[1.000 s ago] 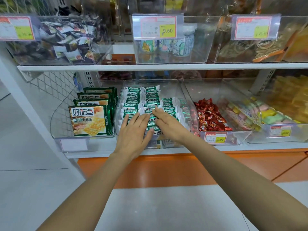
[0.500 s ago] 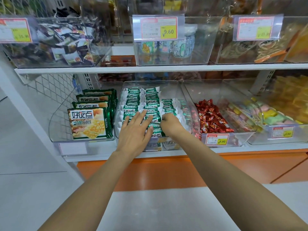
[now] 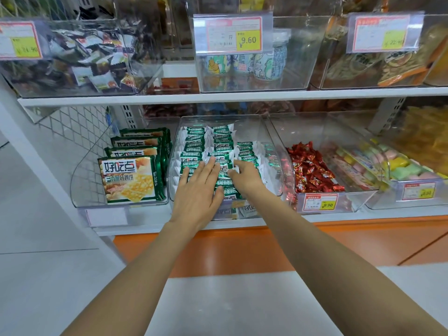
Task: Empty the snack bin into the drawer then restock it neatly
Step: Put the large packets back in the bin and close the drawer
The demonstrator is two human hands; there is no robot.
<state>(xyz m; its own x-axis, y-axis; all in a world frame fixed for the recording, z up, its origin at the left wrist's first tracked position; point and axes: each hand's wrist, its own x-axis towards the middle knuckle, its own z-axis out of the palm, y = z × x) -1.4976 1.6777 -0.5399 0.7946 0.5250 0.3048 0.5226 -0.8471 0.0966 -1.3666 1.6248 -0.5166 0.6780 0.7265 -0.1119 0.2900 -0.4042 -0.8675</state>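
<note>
The clear snack bin (image 3: 271, 132) stands in the middle of the lower shelf. Green-and-white snack packets (image 3: 196, 141) lie in it in neat rows, three across. My left hand (image 3: 197, 190) lies flat, fingers straight, on the front packets of the left and middle rows. Just to its right, my right hand (image 3: 246, 177) has its fingers curled down and grips the white end of a packet between the middle and right rows. A few packets at the bin's front are hidden under both hands.
A bin of green cracker packs (image 3: 129, 178) stands to the left, a bin of red candies (image 3: 312, 170) to the right, then pastel sweets (image 3: 397, 166). More tagged bins (image 3: 247, 69) fill the upper shelf. An orange cabinet front (image 3: 242, 248) runs below the shelf.
My right hand went from flat on the packets to fingers curled on one packet. The left hand slid slightly forward over the rows. The view moved closer to the shelf.
</note>
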